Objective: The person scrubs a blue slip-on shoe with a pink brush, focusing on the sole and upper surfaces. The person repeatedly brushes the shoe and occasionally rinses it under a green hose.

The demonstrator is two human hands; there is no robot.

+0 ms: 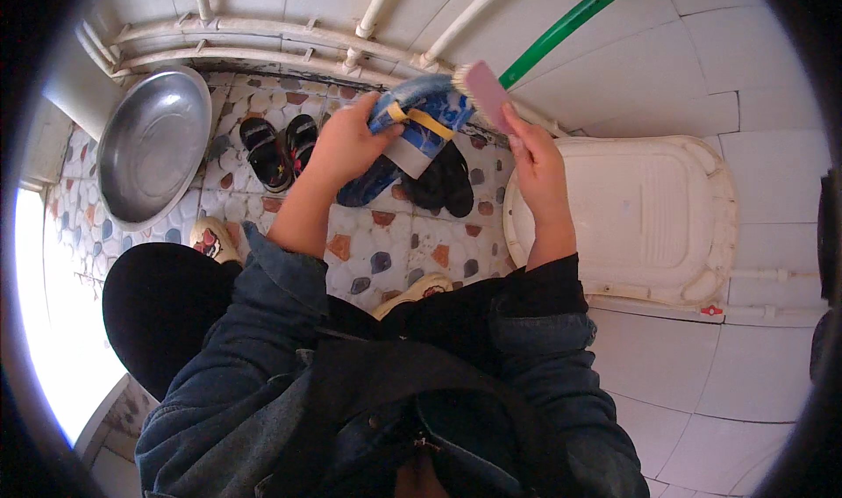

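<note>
My left hand (345,142) grips a blue slipper (421,96) with a yellow band, its thumb lying over the near side. In my right hand (541,169) is a pink scrubbing brush (487,93), pinched at its lower end. The pale bristles face left and meet the right end of the slipper; the exact contact is hard to see. Below, on the pebble-patterned tiles, lies another blue slipper (368,183), partly covered by the held one. Black footwear (437,188) rests beside it, and a pair of black sandals (264,152) stands further left.
A round metal basin (154,149) leans at the left. On the right, a cream plastic tub (618,215) stands near the tiled wall. A green hose (566,27) slants down behind the brush. White pipes (263,31) run along the wall base. My cream shoes (217,238) are on the floor.
</note>
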